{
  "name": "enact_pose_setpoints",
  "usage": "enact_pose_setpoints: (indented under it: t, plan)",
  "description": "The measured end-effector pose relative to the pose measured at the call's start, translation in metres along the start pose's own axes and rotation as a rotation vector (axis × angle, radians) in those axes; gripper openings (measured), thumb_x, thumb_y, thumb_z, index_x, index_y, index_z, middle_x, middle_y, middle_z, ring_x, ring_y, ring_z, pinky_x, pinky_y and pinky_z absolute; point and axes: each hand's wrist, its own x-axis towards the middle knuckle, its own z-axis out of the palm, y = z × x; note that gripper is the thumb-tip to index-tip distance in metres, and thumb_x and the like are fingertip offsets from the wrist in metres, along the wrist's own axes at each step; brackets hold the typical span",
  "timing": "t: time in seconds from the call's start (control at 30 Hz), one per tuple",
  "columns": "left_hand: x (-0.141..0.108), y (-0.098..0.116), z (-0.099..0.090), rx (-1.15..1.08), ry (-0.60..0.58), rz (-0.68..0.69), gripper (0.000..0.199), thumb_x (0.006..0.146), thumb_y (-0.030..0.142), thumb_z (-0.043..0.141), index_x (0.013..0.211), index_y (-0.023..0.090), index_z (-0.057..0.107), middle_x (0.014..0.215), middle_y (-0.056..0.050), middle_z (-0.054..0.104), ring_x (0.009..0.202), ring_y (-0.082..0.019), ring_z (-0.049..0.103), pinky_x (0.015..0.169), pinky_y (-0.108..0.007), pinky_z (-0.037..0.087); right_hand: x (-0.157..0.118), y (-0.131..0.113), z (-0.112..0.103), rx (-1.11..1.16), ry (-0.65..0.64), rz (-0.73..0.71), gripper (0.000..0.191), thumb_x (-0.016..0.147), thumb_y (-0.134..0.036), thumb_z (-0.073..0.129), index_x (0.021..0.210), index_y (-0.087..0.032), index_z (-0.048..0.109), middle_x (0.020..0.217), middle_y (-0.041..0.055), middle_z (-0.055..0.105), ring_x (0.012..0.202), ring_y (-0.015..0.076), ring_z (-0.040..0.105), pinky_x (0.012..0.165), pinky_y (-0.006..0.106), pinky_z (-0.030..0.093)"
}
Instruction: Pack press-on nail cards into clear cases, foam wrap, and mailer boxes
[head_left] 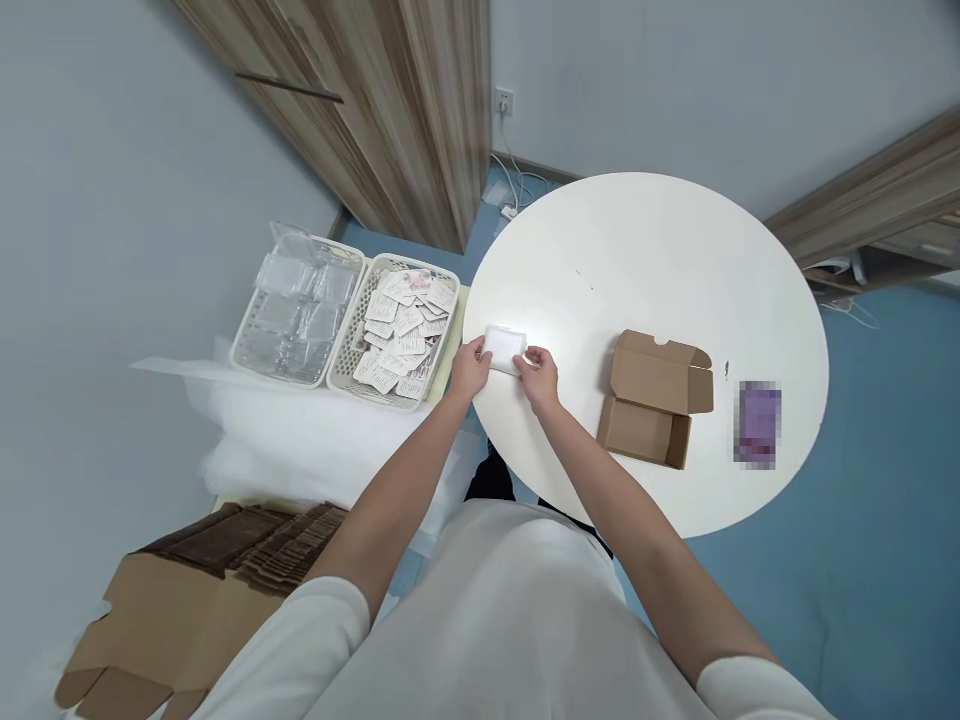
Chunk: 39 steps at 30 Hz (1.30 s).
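A small, flat, white packet [505,349] lies at the left edge of the round white table [645,250]. My left hand [470,368] pinches its left side, with the thumb near its lower left corner. At the opposite side my right hand [538,380] has its thumb and fingers closed on the packet's right edge. What the packet contains cannot be made out. To the right of my hands stands a brown cardboard box [649,400] with its lid folded back and nothing visible inside.
Left of the table, one white basket [352,385] holds printed cards, another [244,350] clear plastic packs. White wrapping sheet [300,430] spreads below them. Flattened cardboard boxes [180,600] fill the lower left. A blurred purple object [759,425] lies on the table's right side.
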Motion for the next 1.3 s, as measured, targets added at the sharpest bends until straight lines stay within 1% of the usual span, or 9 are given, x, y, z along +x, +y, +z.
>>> enact_pose_setpoints:
  t: [0.17, 0.33, 0.47, 0.6, 0.73, 0.83, 1.0, 1.13, 1.3]
  plan:
    - [-0.012, -0.004, 0.002, -0.109, -0.040, -0.008, 0.040, 0.070, 0.019, 0.058, 0.110, 0.013, 0.056, 0.090, -0.007, 0.062, 0.074, -0.015, 0.057, 0.077, -0.031, 0.047, 0.000, 0.005, -0.002, -0.022, -0.034, 0.011, 0.033, 0.064, -0.029, 0.059, 0.094, -0.021, 0.047, 0.101, 0.0043, 0.058, 0.079, 0.0142, 0.059, 0.075, 0.031, 0.047]
    - [-0.044, 0.006, 0.008, -0.212, -0.049, 0.023, 0.040, 0.070, 0.022, 0.059, 0.109, 0.014, 0.056, 0.091, -0.007, 0.061, 0.073, -0.012, 0.056, 0.072, -0.029, 0.049, -0.020, 0.005, -0.034, -0.018, -0.067, -0.022, 0.032, 0.064, -0.030, 0.059, 0.093, -0.021, 0.047, 0.101, 0.0043, 0.057, 0.076, 0.0137, 0.058, 0.071, 0.031, 0.047]
    - [-0.083, 0.038, 0.026, -0.280, -0.109, 0.108, 0.041, 0.073, 0.026, 0.057, 0.113, 0.018, 0.053, 0.098, -0.007, 0.058, 0.083, -0.013, 0.055, 0.070, -0.028, 0.051, -0.052, 0.002, -0.086, 0.010, -0.016, -0.121, 0.033, 0.065, -0.032, 0.060, 0.094, -0.021, 0.048, 0.105, 0.0058, 0.055, 0.078, 0.0141, 0.058, 0.069, 0.030, 0.048]
    - [-0.120, 0.076, 0.062, -0.294, -0.199, 0.167, 0.042, 0.072, 0.027, 0.059, 0.113, 0.019, 0.053, 0.099, -0.007, 0.057, 0.085, -0.014, 0.054, 0.067, -0.026, 0.052, -0.080, 0.008, -0.149, 0.082, 0.056, -0.198, 0.032, 0.066, -0.032, 0.060, 0.093, -0.021, 0.047, 0.100, 0.0059, 0.056, 0.078, 0.0139, 0.058, 0.073, 0.032, 0.048]
    - [-0.142, 0.100, 0.107, -0.258, -0.275, 0.197, 0.040, 0.072, 0.024, 0.058, 0.111, 0.019, 0.051, 0.096, -0.006, 0.056, 0.081, -0.013, 0.054, 0.063, -0.024, 0.051, -0.087, 0.024, -0.206, 0.039, 0.144, -0.230, 0.035, 0.067, -0.033, 0.059, 0.096, -0.021, 0.045, 0.100, 0.0060, 0.056, 0.078, 0.0145, 0.058, 0.073, 0.033, 0.048]
    - [-0.149, 0.106, 0.136, -0.179, -0.312, 0.206, 0.038, 0.072, 0.022, 0.057, 0.109, 0.018, 0.049, 0.089, -0.004, 0.057, 0.076, -0.012, 0.055, 0.064, -0.024, 0.049, -0.082, 0.040, -0.233, -0.102, 0.151, -0.213, 0.034, 0.068, -0.030, 0.057, 0.098, -0.021, 0.043, 0.101, 0.0054, 0.055, 0.074, 0.0142, 0.057, 0.070, 0.032, 0.047]
    - [-0.153, 0.107, 0.159, 0.048, -0.340, 0.276, 0.033, 0.073, 0.017, 0.054, 0.105, 0.018, 0.048, 0.087, -0.004, 0.058, 0.072, -0.013, 0.055, 0.070, -0.029, 0.047, -0.073, 0.059, -0.248, -0.395, 0.108, -0.252, 0.027, 0.072, -0.023, 0.049, 0.098, -0.020, 0.043, 0.103, 0.0068, 0.050, 0.075, 0.0157, 0.054, 0.070, 0.034, 0.044]
    - [-0.154, 0.115, 0.163, 0.324, -0.407, 0.310, 0.035, 0.072, 0.014, 0.053, 0.106, 0.017, 0.048, 0.093, -0.007, 0.058, 0.079, -0.018, 0.056, 0.071, -0.032, 0.045, -0.068, 0.064, -0.251, -0.626, 0.058, -0.242, 0.028, 0.074, -0.017, 0.044, 0.101, -0.021, 0.043, 0.102, 0.0080, 0.048, 0.080, 0.0191, 0.052, 0.067, 0.034, 0.042]
    - [-0.160, 0.124, 0.167, 0.689, -0.546, 0.321, 0.033, 0.076, 0.020, 0.050, 0.108, 0.014, 0.049, 0.097, -0.011, 0.056, 0.087, -0.023, 0.055, 0.071, -0.032, 0.044, -0.062, 0.066, -0.251, -0.831, -0.067, -0.197, 0.032, 0.077, -0.012, 0.038, 0.107, -0.018, 0.045, 0.105, 0.0117, 0.048, 0.079, 0.0205, 0.053, 0.065, 0.034, 0.042]
